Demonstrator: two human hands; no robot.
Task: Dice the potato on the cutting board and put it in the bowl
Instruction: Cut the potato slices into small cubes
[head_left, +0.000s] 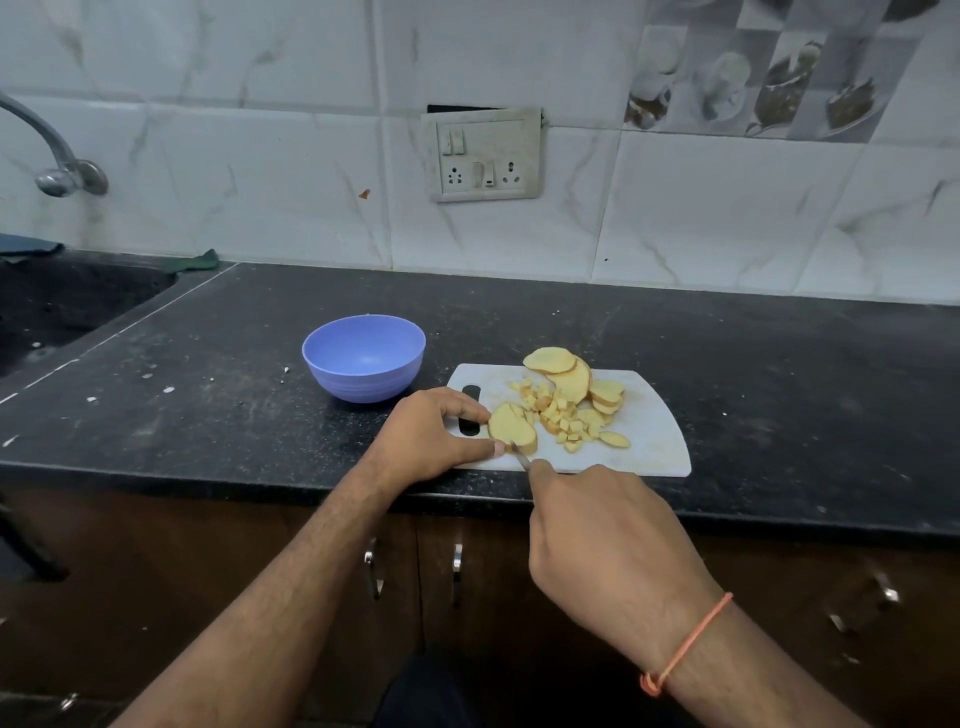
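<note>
A white cutting board (652, 441) lies at the front edge of the black counter. On it are a stack of potato slices (566, 371), a heap of small potato dice (563, 418) and, at the left end, a stack of slices (511, 427). My left hand (431, 434) pinches that stack between thumb and fingers. My right hand (597, 530) grips a knife (521, 454), only a short part of its blade showing, its tip against the front of the pinched slices. The empty blue bowl (363, 358) stands left of the board.
A sink (57, 306) with a tap (52, 156) is set into the counter at far left. A tiled wall with a socket plate (485, 153) backs the counter. Cabinet doors with metal handles (457, 564) are below the counter edge.
</note>
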